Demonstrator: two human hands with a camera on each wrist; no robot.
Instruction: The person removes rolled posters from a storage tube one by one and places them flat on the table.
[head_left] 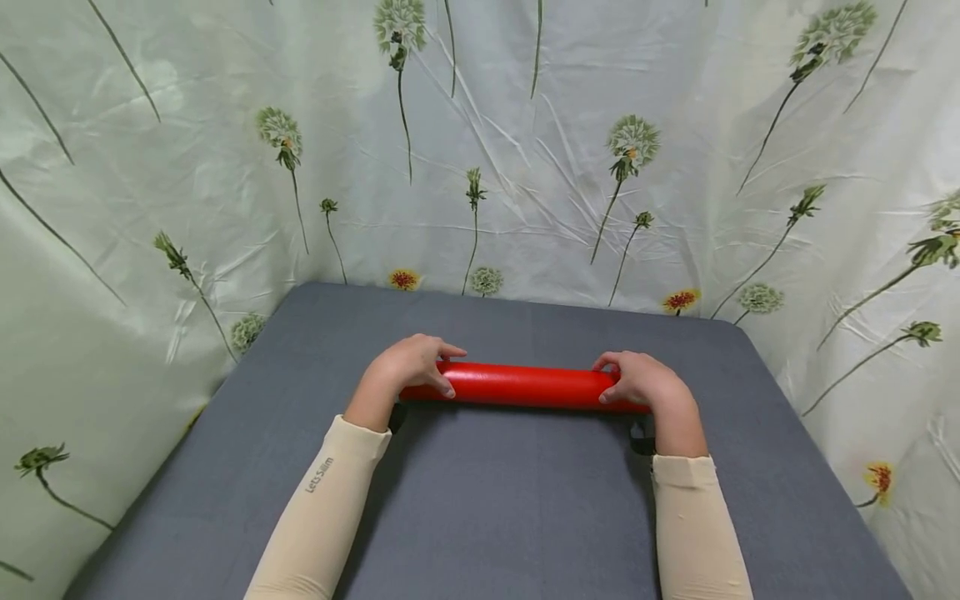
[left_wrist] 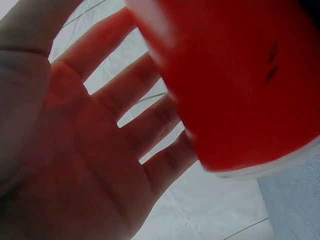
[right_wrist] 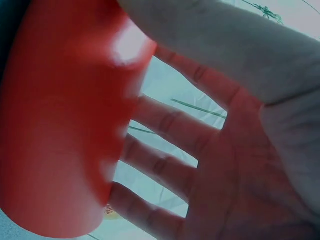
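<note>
A long, glossy red roll [head_left: 532,386] lies sideways across the middle of the head view. My left hand [head_left: 407,367] grips its left end from above, thumb on the near side and fingers over the far side. At the other end my right hand [head_left: 647,385] holds it the same way. In the left wrist view the roll [left_wrist: 235,85] has a pale rim and two small dark marks, and spread fingertips reach behind it. The right wrist view shows the roll's rounded end [right_wrist: 55,200] beside my fingers; the palm stands off from the surface.
Beneath the roll is a grey table [head_left: 480,517] with rounded far corners. A pale curtain [head_left: 525,167] printed with dandelions hangs behind it and along both sides. Beige sleeves [head_left: 322,508] cover both forearms, and a dark band [head_left: 642,437] shows by the right wrist.
</note>
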